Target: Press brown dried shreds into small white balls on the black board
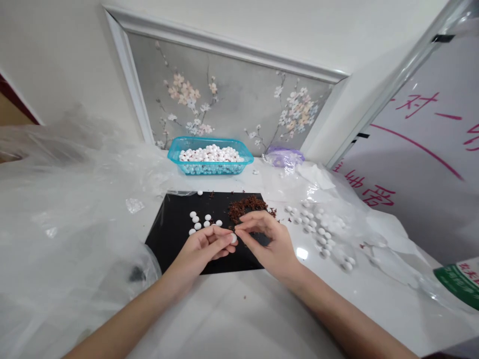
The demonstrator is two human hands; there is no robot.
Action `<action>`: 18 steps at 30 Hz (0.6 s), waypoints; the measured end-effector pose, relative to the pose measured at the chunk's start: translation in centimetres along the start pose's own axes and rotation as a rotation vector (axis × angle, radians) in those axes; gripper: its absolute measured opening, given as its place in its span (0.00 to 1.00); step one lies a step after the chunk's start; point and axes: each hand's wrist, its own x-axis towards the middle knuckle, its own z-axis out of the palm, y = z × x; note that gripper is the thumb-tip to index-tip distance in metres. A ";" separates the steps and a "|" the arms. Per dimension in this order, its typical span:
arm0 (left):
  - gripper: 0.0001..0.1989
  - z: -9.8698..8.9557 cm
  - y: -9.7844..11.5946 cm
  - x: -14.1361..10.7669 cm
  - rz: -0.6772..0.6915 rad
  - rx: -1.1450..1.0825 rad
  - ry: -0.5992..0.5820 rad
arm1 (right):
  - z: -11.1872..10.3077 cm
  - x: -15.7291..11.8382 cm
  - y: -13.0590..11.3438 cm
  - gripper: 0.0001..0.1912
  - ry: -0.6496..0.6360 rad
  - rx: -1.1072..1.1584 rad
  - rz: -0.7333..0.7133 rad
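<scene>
Above the black mat (168, 249), my left hand (207, 245) pinches a small white round bead-like piece (234, 238) between thumb and fingers. My right hand (271, 242) is close beside it, thumb and index finger pinched together at the edge of the piece. Whatever lies between those right fingertips is too small to make out. Just beyond my right hand is a pile of small reddish-brown bits (241, 207) on the mat. Several white round pieces (197, 226) lie on the mat beyond my left hand.
A blue plastic basket (174, 158) full of white pieces with brown bits stands against the wall. More loose white pieces (310, 222) lie to the right. Clear plastic sheeting (75, 209) covers the left side. A purple bag (284, 157), a whiteboard (419, 164) and a green-labelled bottle (458, 284) are rightward.
</scene>
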 end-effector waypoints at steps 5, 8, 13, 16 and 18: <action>0.10 -0.1 -0.1 0.0 0.004 -0.008 -0.001 | 0.2 -0.2 0.1 0.09 -0.034 -0.028 -0.025; 0.09 -0.1 -0.1 0.0 0.004 -0.034 0.017 | 0.2 -0.2 0.1 0.14 -0.080 -0.024 -0.060; 0.09 -0.1 0.0 -0.1 0.018 -0.054 0.013 | 0.2 -0.3 0.0 0.15 -0.115 -0.019 -0.065; 0.10 -0.1 0.0 -0.1 0.027 -0.038 0.010 | 0.2 -0.3 0.1 0.13 -0.119 -0.004 -0.051; 0.10 -0.1 0.0 -0.2 0.033 -0.044 0.006 | 0.3 -0.4 0.1 0.12 -0.124 0.005 -0.035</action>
